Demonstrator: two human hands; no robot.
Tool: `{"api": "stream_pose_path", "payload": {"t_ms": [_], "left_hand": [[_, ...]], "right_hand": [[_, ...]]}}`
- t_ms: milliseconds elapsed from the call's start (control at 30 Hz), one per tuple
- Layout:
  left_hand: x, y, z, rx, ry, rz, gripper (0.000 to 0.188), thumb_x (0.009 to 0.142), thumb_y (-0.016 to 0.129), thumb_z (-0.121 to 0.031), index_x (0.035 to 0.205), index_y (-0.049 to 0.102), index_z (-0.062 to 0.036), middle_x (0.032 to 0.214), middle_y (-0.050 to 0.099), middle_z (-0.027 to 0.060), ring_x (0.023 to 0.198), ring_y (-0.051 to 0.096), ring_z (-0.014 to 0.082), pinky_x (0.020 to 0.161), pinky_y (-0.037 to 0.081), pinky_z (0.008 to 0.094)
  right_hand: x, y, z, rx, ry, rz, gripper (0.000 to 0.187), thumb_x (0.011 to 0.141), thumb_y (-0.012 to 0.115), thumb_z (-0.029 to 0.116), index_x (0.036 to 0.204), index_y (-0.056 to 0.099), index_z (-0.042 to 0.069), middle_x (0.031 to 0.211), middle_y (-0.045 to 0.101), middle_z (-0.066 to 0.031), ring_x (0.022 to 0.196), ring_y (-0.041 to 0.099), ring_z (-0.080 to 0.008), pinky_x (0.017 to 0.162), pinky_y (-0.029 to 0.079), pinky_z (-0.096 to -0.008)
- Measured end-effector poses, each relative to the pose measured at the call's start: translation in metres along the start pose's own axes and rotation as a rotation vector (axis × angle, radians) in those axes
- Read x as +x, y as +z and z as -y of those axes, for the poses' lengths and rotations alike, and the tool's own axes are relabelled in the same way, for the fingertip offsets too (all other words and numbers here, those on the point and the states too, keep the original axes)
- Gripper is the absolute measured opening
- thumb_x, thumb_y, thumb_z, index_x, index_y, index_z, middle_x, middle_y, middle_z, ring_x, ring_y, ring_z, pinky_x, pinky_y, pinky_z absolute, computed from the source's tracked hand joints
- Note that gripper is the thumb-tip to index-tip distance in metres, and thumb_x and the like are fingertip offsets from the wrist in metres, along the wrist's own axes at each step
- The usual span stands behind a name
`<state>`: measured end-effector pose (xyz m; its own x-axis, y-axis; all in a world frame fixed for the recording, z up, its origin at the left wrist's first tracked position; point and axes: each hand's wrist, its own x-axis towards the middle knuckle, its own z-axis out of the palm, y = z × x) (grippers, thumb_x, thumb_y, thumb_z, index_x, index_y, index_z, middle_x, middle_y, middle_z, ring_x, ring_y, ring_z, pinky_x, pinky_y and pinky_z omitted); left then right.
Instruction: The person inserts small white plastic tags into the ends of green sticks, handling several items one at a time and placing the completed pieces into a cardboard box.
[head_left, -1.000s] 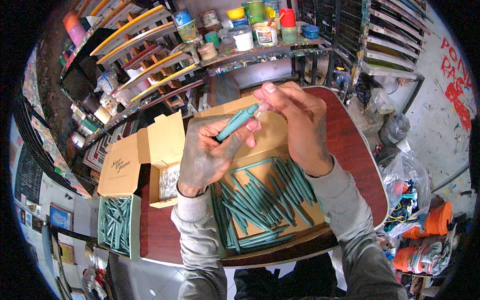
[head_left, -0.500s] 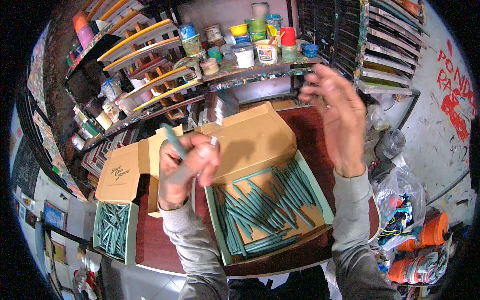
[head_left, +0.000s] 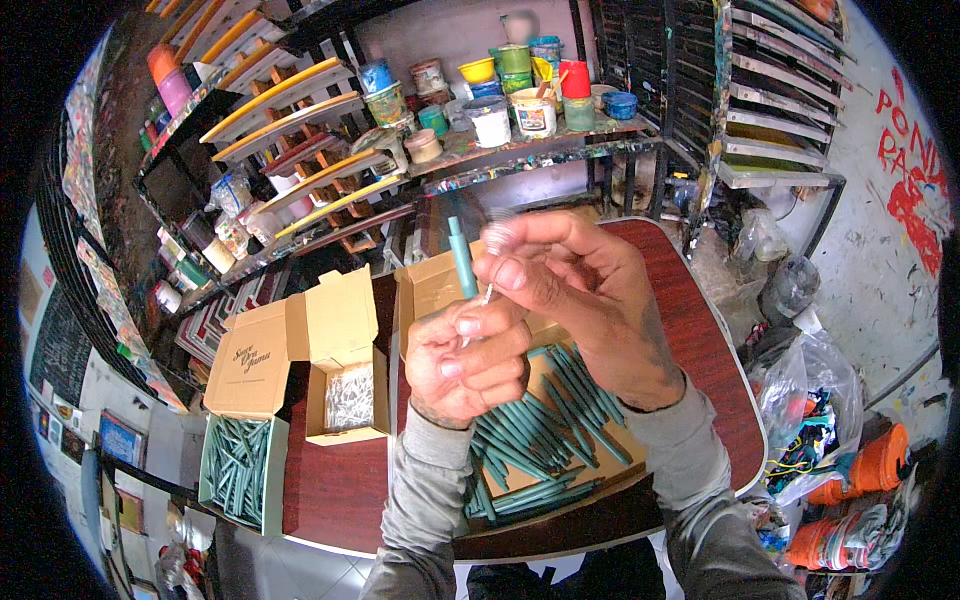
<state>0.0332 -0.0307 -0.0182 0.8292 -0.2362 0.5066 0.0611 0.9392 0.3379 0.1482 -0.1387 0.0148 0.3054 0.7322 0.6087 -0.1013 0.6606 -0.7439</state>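
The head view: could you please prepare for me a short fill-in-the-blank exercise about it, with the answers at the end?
1. The green pen sticks up from the person's ____ hand.
2. The box of clear pieces stands ____ the two boxes of green pens.
3. Both sleeves are ____.
Missing words: left; between; grey.

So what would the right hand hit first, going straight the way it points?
The right hand would probably meet the teal tube sticking up from the left hand, though depth is unclear.
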Motion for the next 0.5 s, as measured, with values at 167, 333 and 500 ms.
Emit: {"api": "stream_pose_path", "payload": {"t_ms": [167, 333, 500], "left_hand": [[-0.004, 0.018, 0.000, 0.579, 0.093, -0.283, 0.030, 0.100, 0.046, -0.029, 0.084, 0.053, -0.0043, 0.064, 0.054, 0.0030, 0.046, 0.039, 0.0065, 0.044, 0.028, 0.0216], [-0.006, 0.046, -0.001, 1.601, 0.491, -0.885, 0.026, 0.092, 0.064, -0.022, 0.102, 0.069, 0.0017, 0.097, 0.070, 0.0075, 0.080, 0.058, 0.0088, 0.070, 0.045, 0.0236], [-0.006, 0.057, 0.008, 1.708, 0.748, -0.893, 0.018, 0.086, 0.070, -0.013, 0.098, 0.072, 0.0001, 0.090, 0.070, 0.0025, 0.055, 0.036, -0.0009, 0.050, 0.025, 0.0187]], "right_hand": [[-0.005, -0.002, 0.005, -0.045, 0.007, -0.054, 0.021, 0.088, 0.069, 0.010, 0.101, 0.062, -0.003, 0.092, 0.068, -0.0076, 0.086, 0.065, -0.0131, 0.079, 0.052, -0.0279], [-0.005, -0.002, 0.011, -0.131, 0.026, -0.083, 0.017, 0.086, 0.070, 0.008, 0.097, 0.064, -0.003, 0.091, 0.070, -0.0100, 0.083, 0.067, -0.0151, 0.073, 0.054, -0.0269], [-0.006, 0.005, 0.003, -0.158, 0.108, 0.000, 0.016, 0.084, 0.072, 0.008, 0.095, 0.065, -0.002, 0.089, 0.070, -0.0083, 0.080, 0.066, -0.0131, 0.071, 0.054, -0.0265]]}}
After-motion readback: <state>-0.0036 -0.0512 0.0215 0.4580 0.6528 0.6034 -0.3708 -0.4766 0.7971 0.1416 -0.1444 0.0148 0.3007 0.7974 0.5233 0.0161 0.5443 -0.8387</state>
